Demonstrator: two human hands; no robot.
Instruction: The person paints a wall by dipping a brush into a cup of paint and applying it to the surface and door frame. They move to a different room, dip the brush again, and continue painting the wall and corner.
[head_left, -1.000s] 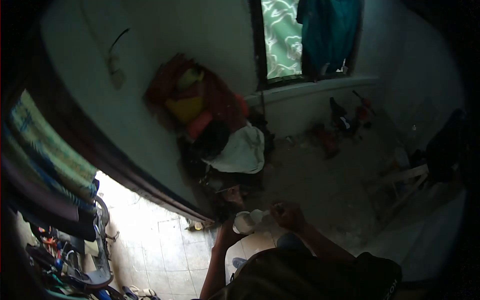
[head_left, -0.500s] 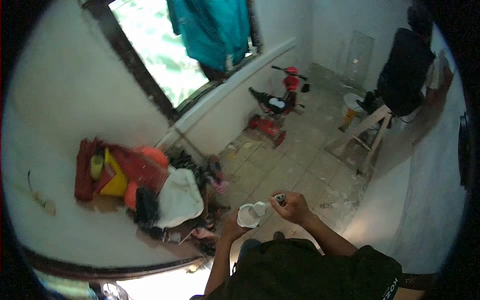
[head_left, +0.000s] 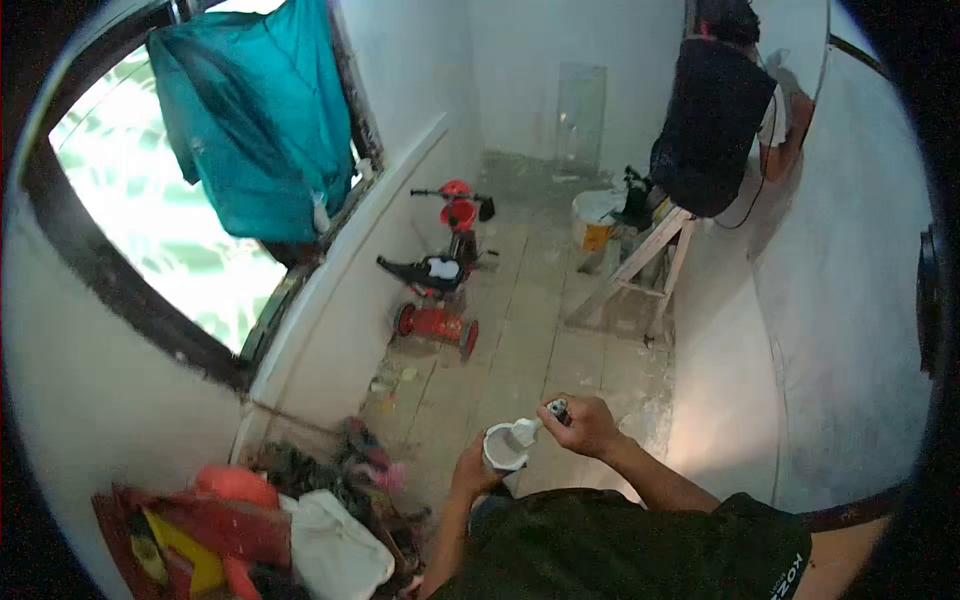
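My left hand (head_left: 473,473) is closed around a small white cup (head_left: 505,462), with its open mouth turned up toward me. Pale material coats the inside of the cup. My right hand (head_left: 587,425) grips the dark handle of what looks like a paintbrush (head_left: 523,432). Its white-coated head is over the cup's rim, and I cannot tell whether it touches. Both hands are close together in front of my dark shirt.
A co-worker (head_left: 712,120) sits on a wooden stepladder (head_left: 650,250) facing the right wall. Beside it stands a white bucket (head_left: 597,208). A red tricycle (head_left: 440,320) is by the window wall. Piled clutter with a white sack (head_left: 335,548) lies at lower left. Teal cloth (head_left: 255,120) hangs at the window.
My view has turned right, so the room's things sit further left in it. The brush head has shifted slightly relative to the cup. Both hands keep their holds.
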